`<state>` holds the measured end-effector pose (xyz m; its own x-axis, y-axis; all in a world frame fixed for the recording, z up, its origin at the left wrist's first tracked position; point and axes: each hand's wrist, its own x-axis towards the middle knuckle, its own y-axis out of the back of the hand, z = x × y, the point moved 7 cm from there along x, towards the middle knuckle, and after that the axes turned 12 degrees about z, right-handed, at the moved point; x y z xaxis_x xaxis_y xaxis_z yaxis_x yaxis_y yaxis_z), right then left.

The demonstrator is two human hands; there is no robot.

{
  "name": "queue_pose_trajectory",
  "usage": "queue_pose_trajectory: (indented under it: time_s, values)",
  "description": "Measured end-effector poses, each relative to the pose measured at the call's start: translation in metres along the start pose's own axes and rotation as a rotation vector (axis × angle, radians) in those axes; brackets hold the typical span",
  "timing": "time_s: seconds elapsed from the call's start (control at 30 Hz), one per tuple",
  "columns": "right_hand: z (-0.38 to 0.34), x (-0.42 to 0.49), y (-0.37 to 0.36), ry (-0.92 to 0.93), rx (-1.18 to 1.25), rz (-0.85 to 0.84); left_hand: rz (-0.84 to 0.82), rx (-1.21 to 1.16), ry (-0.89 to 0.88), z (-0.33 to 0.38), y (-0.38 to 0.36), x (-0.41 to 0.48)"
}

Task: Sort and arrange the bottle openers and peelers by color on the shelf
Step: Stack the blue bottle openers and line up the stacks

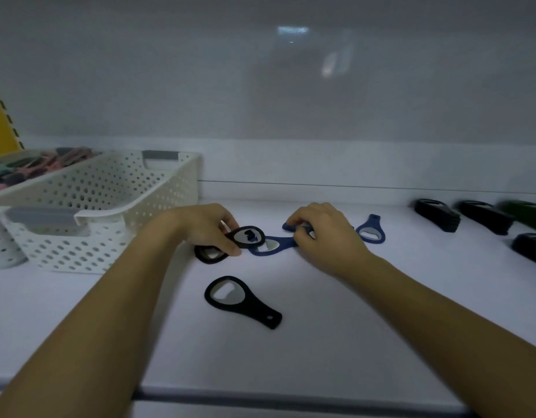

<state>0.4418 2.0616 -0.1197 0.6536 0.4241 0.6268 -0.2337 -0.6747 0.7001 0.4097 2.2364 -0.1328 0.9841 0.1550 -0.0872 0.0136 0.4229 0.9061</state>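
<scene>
**Black from blue, mid-sort**

I judge the colour split is under way. Just right of the white basket, the left hand pinches a black opener by its ring. Farther from the basket, the right hand curls its fingers on a blue opener (grip partly hidden). Next I'd draw them apart, taking the black one to the lone black opener.
</scene>
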Motion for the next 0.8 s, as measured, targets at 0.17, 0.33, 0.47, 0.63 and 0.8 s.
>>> queue_pose_trajectory:
  time_s: [0.17, 0.33, 0.47, 0.63, 0.8]
  values:
    - [-0.025, -0.007, -0.001, -0.033, 0.314, -0.162, 0.043, -0.111, -0.026, 0.002, 0.002, 0.001]
    - [-0.066, -0.037, -0.017, 0.161, 0.190, -0.609, 0.205, -0.513, 0.050, -0.005, 0.011, 0.004]
    - [-0.077, -0.043, -0.024, 0.181, 0.228, -0.655, 0.210, -0.812, 0.067, 0.004, 0.009, 0.005]
    - [-0.051, -0.029, -0.015, 0.048, 0.243, -0.678, 0.149, -1.104, 0.154, 0.018, -0.006, 0.005]
    - [0.004, -0.019, 0.003, -0.202, 0.212, -0.719, 0.125, -1.308, 0.077, 0.032, -0.006, 0.006]
